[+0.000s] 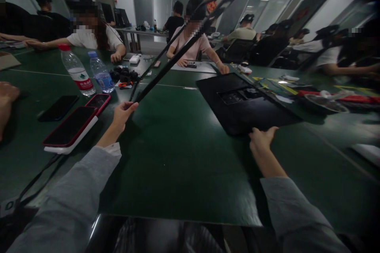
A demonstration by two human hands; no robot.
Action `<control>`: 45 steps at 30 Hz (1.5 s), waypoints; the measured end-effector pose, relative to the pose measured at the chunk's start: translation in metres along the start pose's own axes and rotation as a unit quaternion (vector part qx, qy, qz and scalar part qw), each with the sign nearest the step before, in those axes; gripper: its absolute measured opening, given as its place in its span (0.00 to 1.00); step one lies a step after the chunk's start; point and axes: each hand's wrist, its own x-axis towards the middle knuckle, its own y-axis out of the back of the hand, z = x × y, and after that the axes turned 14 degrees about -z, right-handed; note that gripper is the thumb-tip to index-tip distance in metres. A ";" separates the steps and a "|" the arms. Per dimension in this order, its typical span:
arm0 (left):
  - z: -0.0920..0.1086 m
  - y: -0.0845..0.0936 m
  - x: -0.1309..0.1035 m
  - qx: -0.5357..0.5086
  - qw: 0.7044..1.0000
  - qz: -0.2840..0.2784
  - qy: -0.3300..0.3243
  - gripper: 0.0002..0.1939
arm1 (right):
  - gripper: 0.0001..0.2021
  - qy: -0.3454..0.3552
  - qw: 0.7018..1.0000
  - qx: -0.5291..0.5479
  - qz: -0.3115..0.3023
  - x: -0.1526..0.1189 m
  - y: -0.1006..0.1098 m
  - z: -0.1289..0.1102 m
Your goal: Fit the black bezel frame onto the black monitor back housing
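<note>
My left hand point(122, 118) pinches the lower end of a long black frame-like strip point(175, 57), which slants up to the right above the green table point(178, 158). On the right, my right hand point(263, 142) is at the near edge of a flat black panel point(249, 104). The thumb lies along the panel's edge and the other fingers are partly hidden at it. The panel looks tilted and has a recessed or glossy patch near its middle, too dim to make out.
Left of my left hand are two bottles point(77, 72), a dark phone point(58, 108) and red-edged phones point(71, 126) on a white block. A person point(192, 43) sits opposite. A bowl point(325, 104) and yellow and red items are on the right.
</note>
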 end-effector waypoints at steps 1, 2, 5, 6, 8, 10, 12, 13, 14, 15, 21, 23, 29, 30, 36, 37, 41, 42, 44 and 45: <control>0.000 0.000 0.000 0.014 1.000 -0.001 -0.004 0.32 | 0.59 -0.033 0.999 0.027 0.013 0.004 -0.003 0.004; 0.000 -0.001 0.000 0.025 1.000 -0.002 -0.008 0.32 | 0.61 -0.057 0.997 0.050 0.013 0.009 -0.005 0.007; 0.001 -0.002 -0.002 0.049 0.999 -0.007 -0.019 0.31 | 0.57 -0.041 0.991 0.084 -0.091 0.019 -0.011 0.003; 0.001 -0.002 -0.002 0.057 0.998 -0.009 -0.020 0.30 | 0.53 -0.026 0.987 0.083 -0.134 0.021 -0.013 0.000; 0.001 -0.002 -0.003 0.077 0.997 -0.017 -0.020 0.27 | 0.45 -0.002 0.979 0.060 -0.195 0.023 -0.019 -0.009; 0.000 0.000 -0.003 0.104 0.994 -0.026 -0.024 0.25 | 0.38 0.020 0.983 0.022 -0.184 0.026 -0.025 -0.017; -0.002 0.003 -0.002 0.135 0.989 -0.039 -0.041 0.23 | 0.32 0.041 0.991 0.000 -0.125 0.029 -0.028 -0.026; -0.003 0.004 -0.002 0.154 0.985 -0.048 -0.052 0.23 | 0.31 0.045 0.994 0.008 -0.099 0.029 -0.028 -0.031; -0.004 0.005 -0.003 0.175 0.981 -0.056 -0.064 0.23 | 0.30 0.042 0.994 0.030 -0.093 0.029 -0.026 -0.036; -0.004 0.005 -0.003 0.195 0.976 -0.065 -0.074 0.23 | 0.30 0.034 0.992 0.062 -0.107 0.028 -0.023 -0.042; -0.001 -0.008 -0.014 0.309 0.936 -0.100 -0.133 0.21 | 0.30 0.012 0.956 0.169 -0.238 0.013 -0.008 -0.070; 0.000 -0.014 -0.016 0.332 0.925 -0.106 -0.153 0.20 | 0.24 0.037 0.966 0.133 -0.220 0.013 -0.012 -0.065; -0.010 -0.017 -0.009 0.329 0.908 -0.184 -0.184 0.16 | 0.22 0.143 0.974 -0.156 -0.086 0.015 -0.026 -0.036; -0.012 -0.016 -0.007 0.330 0.905 -0.191 -0.188 0.16 | 0.23 0.141 0.970 -0.184 -0.079 0.014 -0.028 -0.033; -0.020 -0.015 -0.004 0.344 0.893 -0.210 -0.199 0.14 | 0.28 0.122 0.962 -0.232 -0.073 0.011 -0.032 -0.024; -0.021 -0.015 -0.004 0.344 0.892 -0.214 -0.202 0.13 | 0.28 0.122 0.962 -0.235 -0.073 0.011 -0.033 -0.023; -0.020 -0.015 -0.004 0.347 0.890 -0.218 -0.198 0.13 | 0.28 0.111 0.961 -0.242 -0.078 0.012 -0.034 -0.017; -0.021 -0.015 -0.004 0.349 0.890 -0.219 -0.195 0.13 | 0.28 0.109 0.961 -0.243 -0.079 0.012 -0.034 -0.015; -0.022 -0.015 -0.004 0.351 0.890 -0.220 -0.193 0.13 | 0.28 0.105 0.961 -0.241 -0.079 0.015 -0.035 -0.011; -0.022 -0.015 -0.004 0.350 0.889 -0.220 -0.196 0.13 | 0.28 0.105 0.962 -0.240 -0.078 0.016 -0.035 -0.009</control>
